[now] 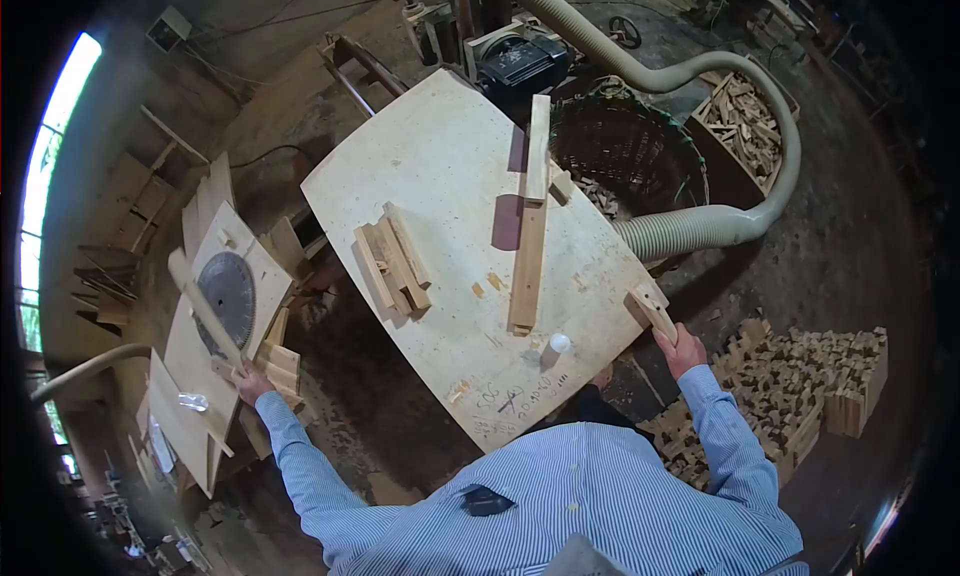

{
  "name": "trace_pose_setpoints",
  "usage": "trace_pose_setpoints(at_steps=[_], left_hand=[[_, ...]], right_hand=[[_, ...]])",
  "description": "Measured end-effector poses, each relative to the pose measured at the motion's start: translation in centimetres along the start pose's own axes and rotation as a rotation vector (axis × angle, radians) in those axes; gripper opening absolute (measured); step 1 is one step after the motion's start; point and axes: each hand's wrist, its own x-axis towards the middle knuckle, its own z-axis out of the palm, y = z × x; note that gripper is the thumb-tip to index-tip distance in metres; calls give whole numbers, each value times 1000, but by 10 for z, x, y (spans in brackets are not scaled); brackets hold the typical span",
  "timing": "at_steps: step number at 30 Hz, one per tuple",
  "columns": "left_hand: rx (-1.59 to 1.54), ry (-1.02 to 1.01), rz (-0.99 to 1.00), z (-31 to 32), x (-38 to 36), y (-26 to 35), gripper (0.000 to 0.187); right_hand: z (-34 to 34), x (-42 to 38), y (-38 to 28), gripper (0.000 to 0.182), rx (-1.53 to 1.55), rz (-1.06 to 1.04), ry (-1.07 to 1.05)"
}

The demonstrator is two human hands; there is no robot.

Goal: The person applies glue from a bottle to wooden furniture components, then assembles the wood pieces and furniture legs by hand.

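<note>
My right hand (682, 350) is closed around the near end of a short wooden block (652, 304) with dark holes in it, at the right corner of the wooden tabletop (400, 156). Far to the left, my left hand (252, 383) has its fingers closed on a small wooden piece (224, 367), partly hidden by the hand. Just beyond it, a long wooden stick (205, 309) lies across a round saw blade (228, 294) on a pale board. Stacked wooden strips (284, 368) stand beside this hand.
Several wood pieces (393, 261) and a long wooden fence (529, 256) lie on the tabletop, with a small white cup (560, 344). A ribbed hose (690, 231) curves past a wicker basket (690, 166) at the right. Stacked blocks (790, 386) cover the floor at lower right.
</note>
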Motion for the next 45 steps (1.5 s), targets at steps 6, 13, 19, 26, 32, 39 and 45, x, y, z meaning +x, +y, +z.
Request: trace_pose_setpoints(at_steps=[6, 13, 19, 26, 32, 39, 45], left_hand=[[-175, -228, 509, -22, -57, 121, 34], [-311, -641, 509, 8, -222, 285, 49], [-120, -583, 608, 80, -254, 330, 60], [-156, -676, 603, 132, -274, 347, 61], [-140, -706, 586, 144, -279, 358, 57], [-65, -613, 622, 160, -272, 358, 54], [-45, -599, 647, 181, -268, 357, 53]], right_hand=[[-1, 4, 9, 56, -13, -26, -37], [-3, 7, 14, 57, 31, -53, -63], [-1, 9, 16, 59, 36, -55, -80], [-2, 8, 12, 58, 4, -54, -69], [1, 9, 12, 58, -2, -67, -45], [-1, 8, 5, 57, 7, -43, -36], [5, 7, 8, 54, 11, -88, 25]])
